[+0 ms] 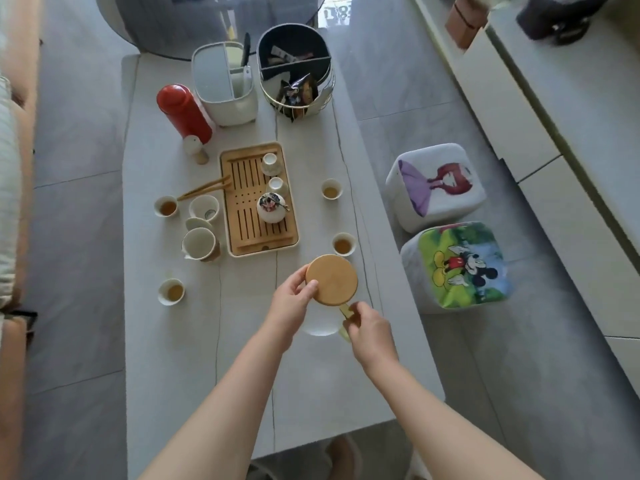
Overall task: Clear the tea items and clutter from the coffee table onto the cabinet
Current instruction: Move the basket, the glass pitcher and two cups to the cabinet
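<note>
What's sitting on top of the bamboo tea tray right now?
On the bamboo tea tray stand two small white cups and a painted teapot, with tongs resting on its left edge. Whatever is inside the teapot is hidden.

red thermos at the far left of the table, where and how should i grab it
Wrap the fingers round the middle of the red thermos's straight body, coming from its left side. It stands upright with open table on that side, while the white bin crowds its right and a small white-topped bottle stands at its foot in front.
</note>
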`<state>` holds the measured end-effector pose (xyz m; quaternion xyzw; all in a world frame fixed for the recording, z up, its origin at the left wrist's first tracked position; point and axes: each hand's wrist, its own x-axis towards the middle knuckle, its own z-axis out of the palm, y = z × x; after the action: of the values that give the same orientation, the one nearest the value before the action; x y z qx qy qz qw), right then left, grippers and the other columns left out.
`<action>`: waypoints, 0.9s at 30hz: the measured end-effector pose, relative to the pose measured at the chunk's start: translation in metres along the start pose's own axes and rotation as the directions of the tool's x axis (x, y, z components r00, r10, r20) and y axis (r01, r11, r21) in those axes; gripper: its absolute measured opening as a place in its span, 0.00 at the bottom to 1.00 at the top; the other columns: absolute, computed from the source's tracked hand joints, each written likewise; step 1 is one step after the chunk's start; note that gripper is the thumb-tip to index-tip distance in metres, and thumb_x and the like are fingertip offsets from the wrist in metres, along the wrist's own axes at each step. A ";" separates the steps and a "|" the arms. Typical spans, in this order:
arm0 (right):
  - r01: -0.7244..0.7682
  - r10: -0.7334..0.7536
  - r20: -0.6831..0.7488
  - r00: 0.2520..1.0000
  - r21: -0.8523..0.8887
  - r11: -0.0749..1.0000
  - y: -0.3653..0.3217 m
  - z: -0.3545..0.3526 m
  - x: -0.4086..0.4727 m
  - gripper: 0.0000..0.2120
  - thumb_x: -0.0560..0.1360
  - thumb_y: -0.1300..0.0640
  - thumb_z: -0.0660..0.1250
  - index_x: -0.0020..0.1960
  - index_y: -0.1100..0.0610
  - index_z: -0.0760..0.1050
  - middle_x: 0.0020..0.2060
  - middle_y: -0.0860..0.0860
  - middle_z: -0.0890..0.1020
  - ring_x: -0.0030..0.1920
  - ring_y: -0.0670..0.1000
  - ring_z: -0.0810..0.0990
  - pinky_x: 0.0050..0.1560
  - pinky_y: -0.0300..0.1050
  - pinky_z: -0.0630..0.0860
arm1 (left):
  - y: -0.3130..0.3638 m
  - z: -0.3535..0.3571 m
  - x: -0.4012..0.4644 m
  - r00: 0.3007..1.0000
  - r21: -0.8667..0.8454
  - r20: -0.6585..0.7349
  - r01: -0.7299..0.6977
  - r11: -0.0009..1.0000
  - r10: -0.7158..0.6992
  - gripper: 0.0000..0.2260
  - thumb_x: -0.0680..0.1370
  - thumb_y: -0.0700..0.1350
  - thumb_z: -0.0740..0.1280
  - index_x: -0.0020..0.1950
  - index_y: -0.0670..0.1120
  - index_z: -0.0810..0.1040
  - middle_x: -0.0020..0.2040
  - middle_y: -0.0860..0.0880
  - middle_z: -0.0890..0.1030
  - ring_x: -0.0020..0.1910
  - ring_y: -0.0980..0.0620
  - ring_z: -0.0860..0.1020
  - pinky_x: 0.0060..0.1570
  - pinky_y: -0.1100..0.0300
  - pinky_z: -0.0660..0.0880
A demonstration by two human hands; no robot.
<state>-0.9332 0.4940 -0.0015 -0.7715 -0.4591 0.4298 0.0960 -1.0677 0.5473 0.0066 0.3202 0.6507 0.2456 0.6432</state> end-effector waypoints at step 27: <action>-0.066 0.203 -0.464 0.863 0.294 0.954 0.328 -0.361 -0.051 0.08 0.75 0.60 0.66 0.51 0.58 0.81 0.45 0.57 0.82 0.47 0.57 0.79 0.45 0.46 0.73 | 0.042 0.481 -0.113 0.951 0.076 0.290 -0.137 0.988 0.109 0.17 0.76 0.44 0.68 0.59 0.63 0.73 0.50 0.61 0.79 0.56 0.54 0.75 0.46 0.56 0.73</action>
<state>-0.4667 0.3590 0.0707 -0.8651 -0.3020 0.2847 0.2816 -0.5889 0.4487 0.0888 0.4225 0.5410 0.2051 0.6977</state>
